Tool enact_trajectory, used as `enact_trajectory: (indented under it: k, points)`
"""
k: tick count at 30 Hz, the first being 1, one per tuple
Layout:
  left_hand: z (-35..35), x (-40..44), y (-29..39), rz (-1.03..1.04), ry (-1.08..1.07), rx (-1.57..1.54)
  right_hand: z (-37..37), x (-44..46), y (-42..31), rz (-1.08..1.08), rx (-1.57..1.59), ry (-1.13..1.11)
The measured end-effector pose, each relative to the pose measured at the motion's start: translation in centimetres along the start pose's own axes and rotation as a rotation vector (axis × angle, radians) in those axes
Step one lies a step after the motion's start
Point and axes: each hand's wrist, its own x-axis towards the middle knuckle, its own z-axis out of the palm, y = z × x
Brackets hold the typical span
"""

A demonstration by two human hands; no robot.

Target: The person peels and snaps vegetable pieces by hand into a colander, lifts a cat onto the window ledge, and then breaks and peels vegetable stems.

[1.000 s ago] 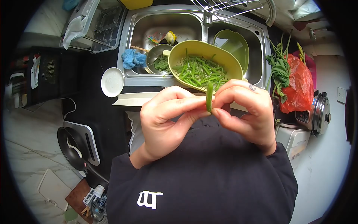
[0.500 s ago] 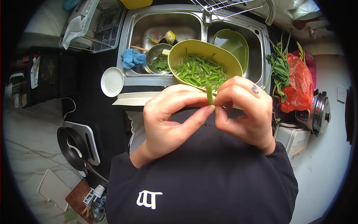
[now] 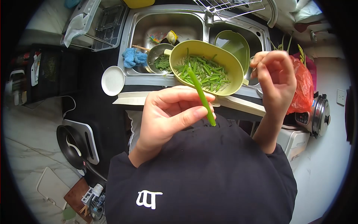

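With many short green pieces [image 3: 205,72] already inside the yellow-green colander [image 3: 232,66], the left hand [image 3: 158,115] pinches one green stem [image 3: 199,89] at its near side, as the right hand [image 3: 278,78] curls to its right, any grip unclear.

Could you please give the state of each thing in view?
Left hand, pinching green stem
Green stem, tilted
Right hand, raised, fingers curled
Yellow basket, holding cut green pieces
Metal bowl, holding leaves
Blue cloth, crumpled
Frying pan, uncovered
Electric cooker, lid on
Wall socket, unused
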Motion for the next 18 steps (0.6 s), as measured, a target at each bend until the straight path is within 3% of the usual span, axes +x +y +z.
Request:
enact_trajectory:
  k: [5, 9, 18]
  points:
    - [-0.7, 0.1, -0.4, 0.025, -0.039, -0.096, 1.6, -1.1, -2.6, 0.036, -0.080, -0.164]
    - [-0.5, 0.0, -0.6, 0.091, -0.010, -0.053, 2.4, -1.2, -3.8, -0.124, -0.190, -0.376]
    - [-0.1, -0.2, -0.5, 0.214, 0.088, 0.228, 3.4, -1.4, -4.2, -0.125, -0.266, -0.403]
